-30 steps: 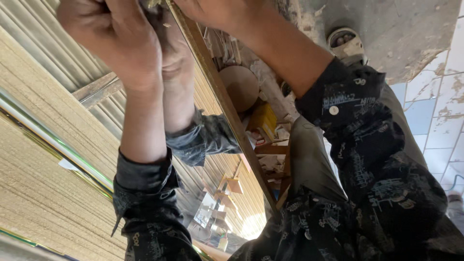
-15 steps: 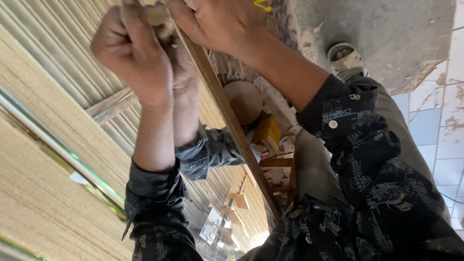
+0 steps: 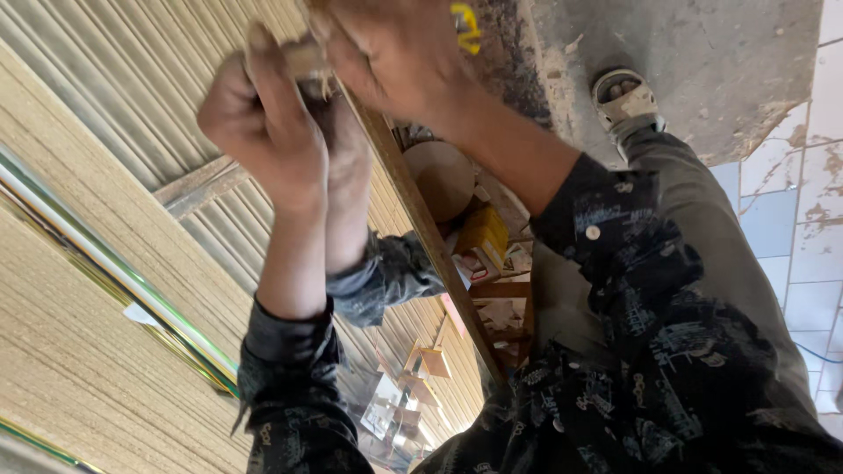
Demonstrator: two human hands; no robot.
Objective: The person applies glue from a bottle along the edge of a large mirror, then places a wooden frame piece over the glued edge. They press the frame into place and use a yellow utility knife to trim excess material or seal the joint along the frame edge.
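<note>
Left hand [image 3: 263, 132] clenched around a small wooden block [image 3: 303, 61] beside the wooden strip [image 3: 421, 228]; right hand [image 3: 395, 66] grasps the strip's upper end; sandalled foot [image 3: 625, 98] beyond.

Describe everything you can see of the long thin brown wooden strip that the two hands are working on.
The long thin brown wooden strip looks like a narrow, straight, plain wood batten. It runs on a slant from between the hands at the top down toward the dark patterned shirt, where its lower end is hidden. The left hand and right hand close around its upper end, which is blurred. A third forearm lies beside it.
</note>
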